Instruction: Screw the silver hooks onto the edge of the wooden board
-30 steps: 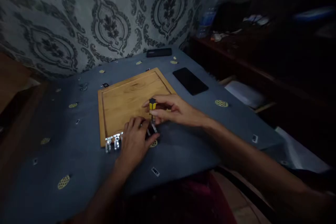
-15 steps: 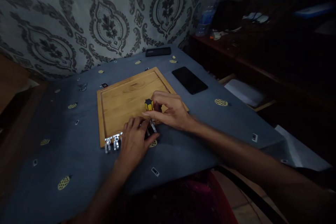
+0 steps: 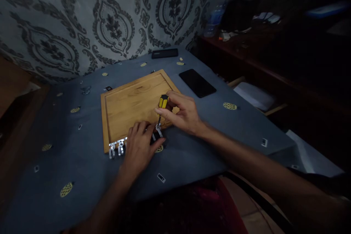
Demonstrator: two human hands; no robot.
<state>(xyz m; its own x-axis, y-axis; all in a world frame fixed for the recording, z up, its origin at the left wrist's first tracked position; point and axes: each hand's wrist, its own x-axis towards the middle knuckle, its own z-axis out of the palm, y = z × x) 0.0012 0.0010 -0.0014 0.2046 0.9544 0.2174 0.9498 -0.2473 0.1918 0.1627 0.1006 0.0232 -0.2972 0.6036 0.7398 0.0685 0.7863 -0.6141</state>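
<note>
A framed wooden board (image 3: 128,106) lies on the blue patterned cloth. Metal hooks (image 3: 120,147) on a strip run along its near edge. My right hand (image 3: 184,112) is closed round the yellow and black handle of a screwdriver (image 3: 163,101), whose tip points down at the metal fitting (image 3: 158,128) near the board's near edge. My left hand (image 3: 140,144) rests over the strip, fingers on the board's edge and thumb apart, beside a dark piece (image 3: 157,138). What lies under its palm is hidden.
A black phone (image 3: 197,82) lies right of the board, and another dark device (image 3: 165,53) lies behind it by the wall. Small clips (image 3: 85,89) are at the back left. A plastic bottle (image 3: 215,18) stands on the dark furniture at the right.
My right hand has moved slightly up and right, and the screwdriver's handle with it. More of the screwdriver's shaft shows. My left hand has barely moved.
</note>
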